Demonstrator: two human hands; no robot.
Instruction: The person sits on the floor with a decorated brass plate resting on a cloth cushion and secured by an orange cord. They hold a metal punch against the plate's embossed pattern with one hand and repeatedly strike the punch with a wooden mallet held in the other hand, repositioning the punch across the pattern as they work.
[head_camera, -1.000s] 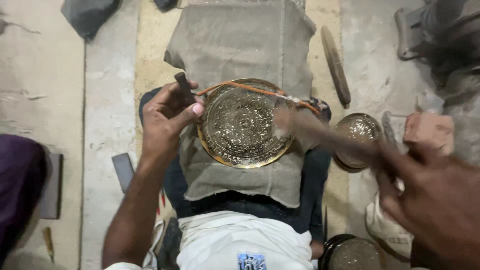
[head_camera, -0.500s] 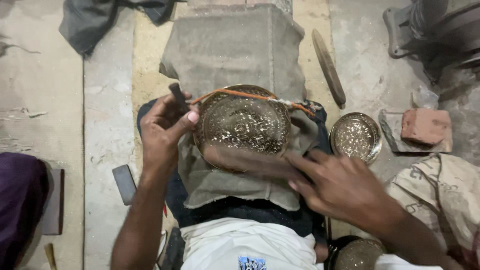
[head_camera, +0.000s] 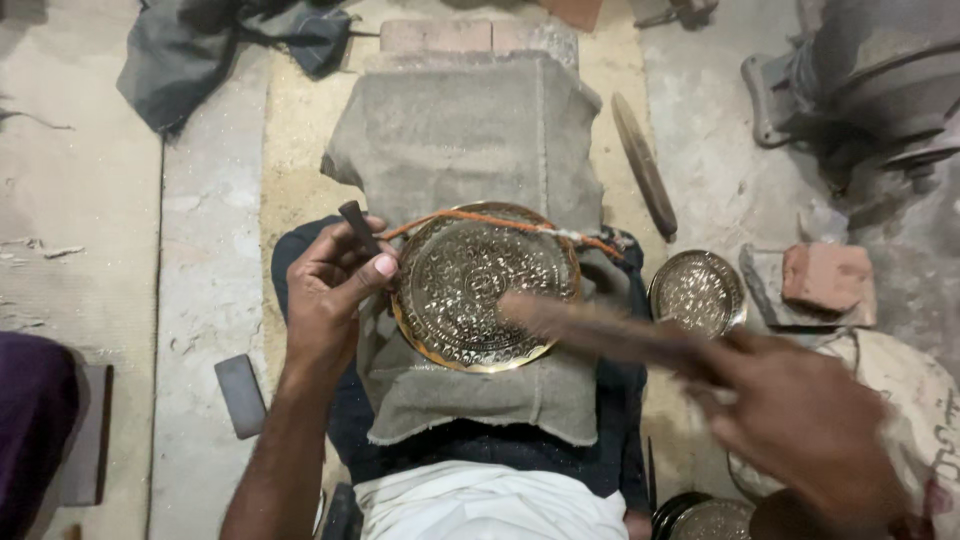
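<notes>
Two hands work over one engraved brass plate (head_camera: 478, 287), which lies on grey cloth (head_camera: 470, 150) across my lap. At far left, a dark flat stone (head_camera: 240, 394) lies on the floor. My left hand (head_camera: 328, 292) is closed around a short dark punch (head_camera: 358, 226) at the plate's left rim. My right hand (head_camera: 800, 425) is clamped on a blurred wooden stick (head_camera: 600, 332) crossing the plate's right edge. Just right of the plate sits a smaller brass dish (head_camera: 697, 291), then a brick (head_camera: 827, 276).
</notes>
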